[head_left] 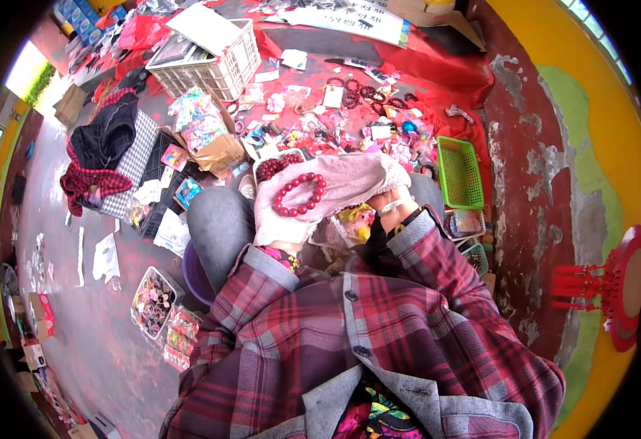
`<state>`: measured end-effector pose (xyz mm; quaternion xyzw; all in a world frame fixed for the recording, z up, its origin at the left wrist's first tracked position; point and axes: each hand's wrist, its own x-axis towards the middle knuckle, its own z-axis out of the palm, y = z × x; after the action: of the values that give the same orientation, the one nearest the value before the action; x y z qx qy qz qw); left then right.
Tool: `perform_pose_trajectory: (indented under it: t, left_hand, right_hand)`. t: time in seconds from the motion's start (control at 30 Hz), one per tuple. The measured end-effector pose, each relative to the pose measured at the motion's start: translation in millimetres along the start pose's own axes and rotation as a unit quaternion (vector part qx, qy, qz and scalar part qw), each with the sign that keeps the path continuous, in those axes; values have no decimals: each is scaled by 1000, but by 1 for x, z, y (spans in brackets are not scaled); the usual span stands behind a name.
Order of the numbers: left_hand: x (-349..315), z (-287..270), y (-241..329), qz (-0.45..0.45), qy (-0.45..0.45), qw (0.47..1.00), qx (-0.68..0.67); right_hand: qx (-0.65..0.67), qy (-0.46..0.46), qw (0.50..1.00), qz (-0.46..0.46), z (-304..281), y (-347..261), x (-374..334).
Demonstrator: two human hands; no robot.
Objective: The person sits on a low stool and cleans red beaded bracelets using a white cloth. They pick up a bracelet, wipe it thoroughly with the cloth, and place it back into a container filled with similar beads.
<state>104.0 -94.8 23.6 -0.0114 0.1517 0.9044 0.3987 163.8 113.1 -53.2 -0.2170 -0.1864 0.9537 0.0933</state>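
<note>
A pale pink cloth (342, 175) stretches between my two hands, above my knees. On its left end lies a bracelet (302, 210) of round, shiny red beads. My left hand (285, 244) is under that end; the cloth covers its fingers, so their pose is hidden. With bent fingers, my right hand (391, 206) grips the cloth's other end from below. Just beyond the cloth, a white basket (257, 159) holds dark red beaded bracelets, partly hidden by it. Between my forearms, small packaged items with yellow parts (363, 225) show below the cloth.
A green basket (445, 175) stands right. Ahead, trinkets and beaded bracelets (368, 94) cover red cloth. A white crate (214, 77) and a cardboard box (222, 152) with plastic packets stand left. Nearer are a purple basin (195, 276) and a container of hair ties (143, 329).
</note>
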Motion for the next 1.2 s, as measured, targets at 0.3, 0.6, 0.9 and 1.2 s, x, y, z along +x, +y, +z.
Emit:
perform_pose_trajectory:
  t: [0.3, 0.6, 0.9, 1.2]
  left_hand:
    - [-3, 35, 8, 226, -77, 810, 536]
    - [1, -12, -10, 126, -81, 978, 142]
    - [-15, 8, -17, 80, -46, 958, 272]
    - [0, -26, -27, -7, 1, 996, -88]
  right_hand:
    - [-7, 58, 997, -55, 32, 1, -26]
    - [-816, -145, 359, -430, 97, 75, -41]
    - [-750, -188, 350, -528, 86, 69, -25]
    - [-764, -239, 340, -493, 82, 82, -19]
